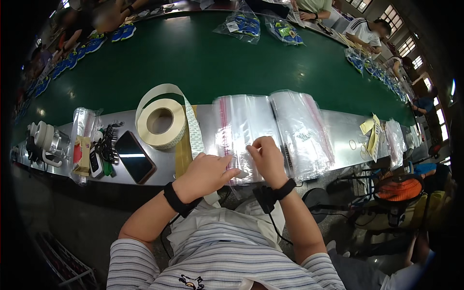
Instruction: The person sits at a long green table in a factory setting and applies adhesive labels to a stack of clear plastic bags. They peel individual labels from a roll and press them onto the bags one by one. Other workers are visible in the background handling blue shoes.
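Two stacks of clear plastic zip bags lie side by side on the metal table edge: a left stack (246, 116) with a pink-red strip and a right stack (302, 130). Over the left stack's near left corner is my left hand (205, 175), its thumb and index finger apart. My right hand (268, 159) is closed in a pinch above the same stack; whatever its fingertips hold is too small to make out. Left of the bags stands a roll of white stickers (162, 124), its loose printed strip (194, 133) running down behind my left hand.
A phone (135, 157), a digital handheld device (96, 162), cables (107, 145) and a small box (82, 154) lie on the left. Beyond is a green belt (193, 58) with bagged blue shoes (245, 25). Rubber bands (355, 144) and a fan (398, 189) are at right.
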